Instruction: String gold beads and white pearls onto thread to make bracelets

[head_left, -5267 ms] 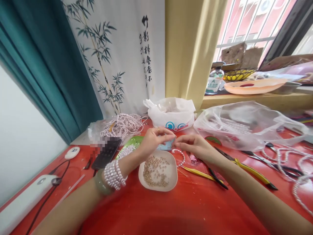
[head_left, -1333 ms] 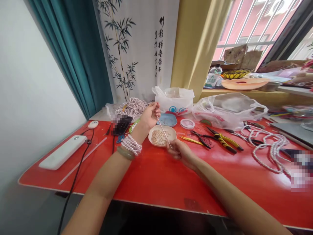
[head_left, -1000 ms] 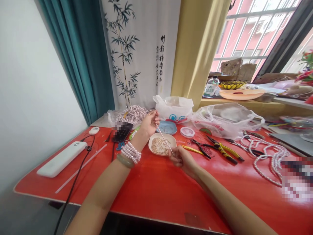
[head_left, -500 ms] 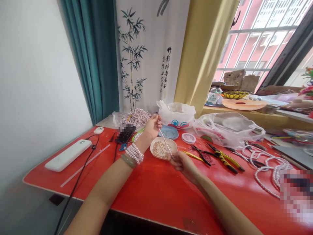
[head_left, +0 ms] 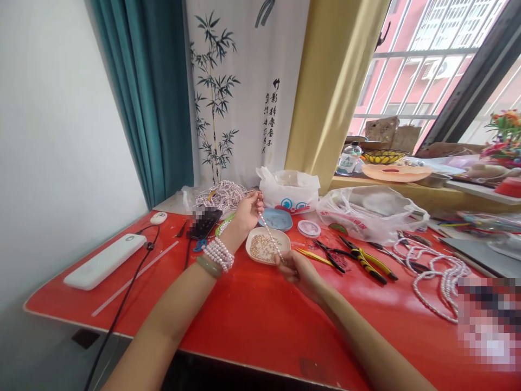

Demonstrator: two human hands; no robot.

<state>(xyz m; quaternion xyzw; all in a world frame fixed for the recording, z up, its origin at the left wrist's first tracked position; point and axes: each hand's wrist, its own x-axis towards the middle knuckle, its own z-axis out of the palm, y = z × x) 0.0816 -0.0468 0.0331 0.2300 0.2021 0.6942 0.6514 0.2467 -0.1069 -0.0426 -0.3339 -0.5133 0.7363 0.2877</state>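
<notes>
A short strand of pale pearls (head_left: 269, 237) is stretched taut between my two hands above a white dish of gold beads (head_left: 267, 245). My left hand (head_left: 246, 210) is raised, its fingers pinched on the strand's upper end; pearl bracelets and a green bangle circle that wrist. My right hand (head_left: 298, 269) rests lower on the red table (head_left: 260, 320), fingers closed on the strand's lower end.
Behind the dish lie a blue dish (head_left: 277, 218), a thread spool (head_left: 309, 228), pliers and cutters (head_left: 358, 259), two plastic bags (head_left: 372, 213) and a heap of pearl strands (head_left: 222, 194). Loose pearl strings (head_left: 437, 274) lie right. A phone (head_left: 203, 222), white box (head_left: 105, 260) and cable sit left.
Five seconds ago both hands pinched together close over the dish. They have since drawn apart, pulling the pearl strand straight, left end up. In the last second only the camera view has shifted.
</notes>
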